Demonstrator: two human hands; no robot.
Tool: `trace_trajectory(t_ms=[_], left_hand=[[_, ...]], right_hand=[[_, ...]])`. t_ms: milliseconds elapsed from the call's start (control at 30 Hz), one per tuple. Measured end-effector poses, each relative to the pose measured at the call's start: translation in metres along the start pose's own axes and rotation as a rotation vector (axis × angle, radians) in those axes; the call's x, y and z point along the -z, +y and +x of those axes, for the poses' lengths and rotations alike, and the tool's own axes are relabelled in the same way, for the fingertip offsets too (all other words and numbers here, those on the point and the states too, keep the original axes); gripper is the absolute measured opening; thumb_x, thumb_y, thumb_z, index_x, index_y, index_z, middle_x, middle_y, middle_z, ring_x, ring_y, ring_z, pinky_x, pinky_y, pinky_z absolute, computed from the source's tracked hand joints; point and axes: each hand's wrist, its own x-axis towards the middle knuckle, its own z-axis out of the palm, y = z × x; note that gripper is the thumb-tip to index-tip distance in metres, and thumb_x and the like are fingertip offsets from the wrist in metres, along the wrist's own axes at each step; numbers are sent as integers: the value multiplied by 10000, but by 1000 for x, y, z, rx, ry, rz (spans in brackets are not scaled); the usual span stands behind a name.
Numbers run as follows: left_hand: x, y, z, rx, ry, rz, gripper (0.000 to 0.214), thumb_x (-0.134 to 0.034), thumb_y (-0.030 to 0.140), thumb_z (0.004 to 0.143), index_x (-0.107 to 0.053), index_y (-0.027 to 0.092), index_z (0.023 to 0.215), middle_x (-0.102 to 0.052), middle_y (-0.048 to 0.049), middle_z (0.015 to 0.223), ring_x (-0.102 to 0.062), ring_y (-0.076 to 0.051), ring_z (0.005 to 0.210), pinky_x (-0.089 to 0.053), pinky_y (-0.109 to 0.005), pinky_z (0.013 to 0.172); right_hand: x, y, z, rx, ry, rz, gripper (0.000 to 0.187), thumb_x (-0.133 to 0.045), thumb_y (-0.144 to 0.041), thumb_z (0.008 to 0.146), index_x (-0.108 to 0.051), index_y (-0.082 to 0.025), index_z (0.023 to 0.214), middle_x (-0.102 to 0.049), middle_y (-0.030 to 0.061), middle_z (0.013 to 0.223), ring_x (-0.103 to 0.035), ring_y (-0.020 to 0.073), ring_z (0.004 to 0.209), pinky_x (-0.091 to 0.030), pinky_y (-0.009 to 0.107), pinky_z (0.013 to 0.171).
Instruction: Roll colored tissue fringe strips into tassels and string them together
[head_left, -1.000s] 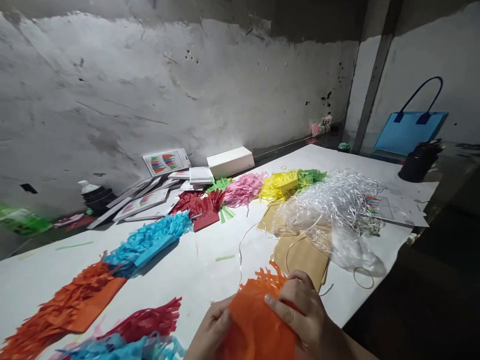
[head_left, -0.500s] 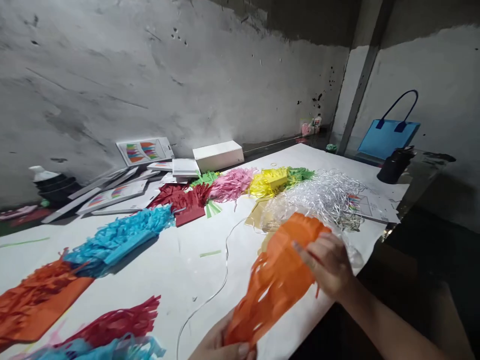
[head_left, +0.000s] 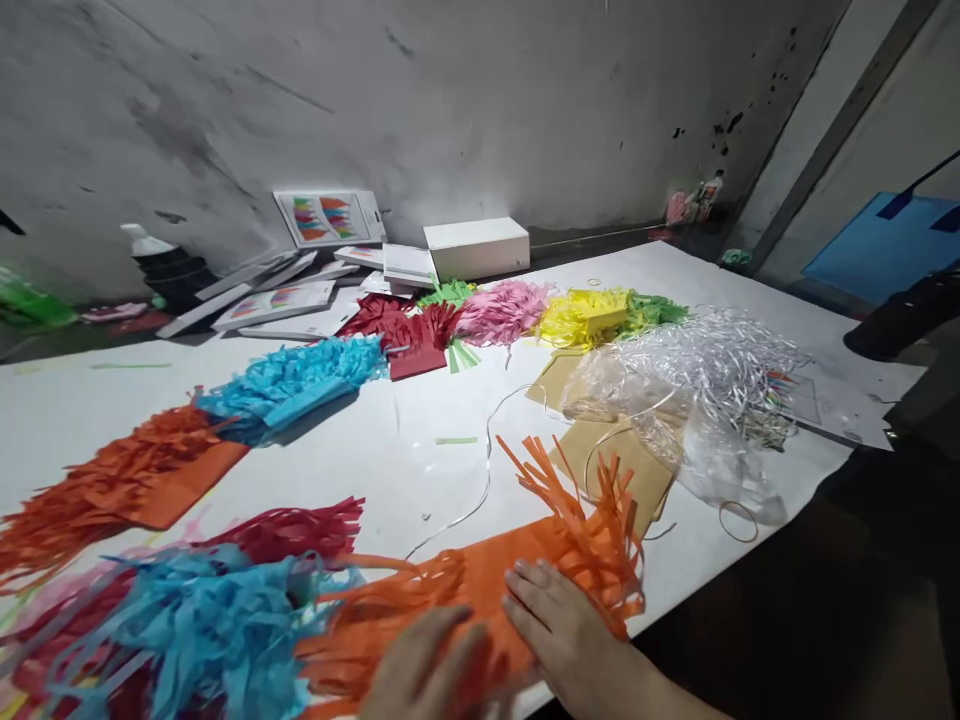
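An orange fringed tissue-paper sheet (head_left: 487,560) lies spread on the white-covered table at the near edge, its cut strips fanning out at both ends. My right hand (head_left: 562,625) rests on its middle with the fingers stretched out flat. Over the left part of the sheet is my left hand (head_left: 431,665), blurred, with its fingers spread apart. Just left, a loose pile of blue tissue fringe (head_left: 217,620) meets the orange strips, and dark red fringe (head_left: 300,530) lies behind it.
Fringe bundles in orange (head_left: 180,480), blue (head_left: 307,385), dark red (head_left: 416,350), pink (head_left: 502,310) and yellow (head_left: 592,315) run across the table (head_left: 442,490). Silver strands (head_left: 712,350), brown paper pieces (head_left: 637,470) and a rubber band (head_left: 739,522) are right. Behind stand printed packs (head_left: 326,220) and a white box (head_left: 480,248).
The orange sheet, held up between both hands before, now lies on the table. Both hands have come down onto or over it, fingers opened. The camera view has shifted left and downward.
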Motion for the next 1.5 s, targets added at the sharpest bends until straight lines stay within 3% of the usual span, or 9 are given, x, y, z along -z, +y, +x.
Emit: trace_trajectory(t_ms=[100, 267, 533, 733, 1000, 1167, 1300, 1400, 1500], left_hand=[[-27, 38, 18, -66, 5, -14, 315, -445, 222, 980, -658, 199, 1211, -780, -70, 1085, -732, -209, 943, -607, -309, 807], [-41, 32, -1, 15, -127, -68, 342, -596, 270, 932, -636, 212, 1267, -743, -71, 1212, -692, -229, 1087, -600, -334, 898], [-38, 38, -2, 32, -93, -44, 365, -614, 383, 946, -644, 201, 1261, -755, -73, 1203, -700, -246, 1073, -603, -365, 877], [-35, 40, 1, 41, 4, -72, 307, -589, 386, 962, -672, 189, 1183, -785, -80, 1111, -722, -220, 1007, -600, -323, 857], [-31, 36, 0, 56, -68, -158, 306, -642, 337, 933, -658, 207, 1209, -760, -76, 1203, -710, -212, 1071, -599, -304, 914], [-37, 40, 2, 74, -48, -116, 386, -727, 378, 866, -660, 181, 1191, -771, -104, 1156, -710, -254, 1031, -620, -360, 856], [-38, 43, 4, 99, -27, -165, 287, -700, 309, 890, -672, 185, 1147, -771, -107, 1123, -695, -243, 1012, -603, -360, 857], [-37, 41, 4, 116, -29, -186, 224, -605, 273, 956, -678, 213, 1160, -760, -91, 1159, -682, -231, 1036, -591, -357, 871], [-36, 35, 2, 47, -48, -162, 261, -540, 287, 989, -677, 236, 1205, -750, -75, 1202, -675, -230, 1065, -596, -346, 860]], right_hand=[[15, 4, 1, -75, -167, 105, 593, -528, -43, 860, -508, -99, 1449, -480, 104, 1545, -396, 236, 1462, -413, 377, 1181], [43, 47, -32, -405, -347, 62, 921, -486, 18, 616, -431, -128, 1523, -376, 117, 1596, -397, 296, 1460, -456, 480, 1140], [117, 56, -48, -419, -110, -9, 567, -479, -70, 890, -523, -212, 1438, -501, 89, 1529, -453, 236, 1423, -417, 437, 1172], [71, 9, 8, -60, -40, 273, 331, -548, -117, 934, -625, -120, 1256, -721, 115, 1213, -628, 229, 1199, -425, 388, 1147], [66, 19, 1, -162, -27, 391, 216, -537, -113, 953, -671, -175, 1110, -738, 89, 1090, -649, 231, 1114, -473, 433, 1075], [78, 54, -33, -667, 198, 426, 196, -505, -231, 1007, -693, -223, 1062, -755, 83, 1027, -715, 227, 966, -593, 367, 866], [93, 79, -59, -1014, 623, -39, 376, -612, -337, 944, -592, -172, 1281, -649, 170, 1246, -638, 327, 1150, -536, 538, 978], [99, 65, -52, -739, 678, -204, 472, -629, -194, 922, -521, -172, 1381, -601, 184, 1300, -560, 322, 1268, -461, 555, 1079], [90, 37, -30, -184, 224, 34, 383, -552, -115, 943, -586, -197, 1316, -685, 140, 1192, -625, 261, 1191, -512, 446, 1058]])
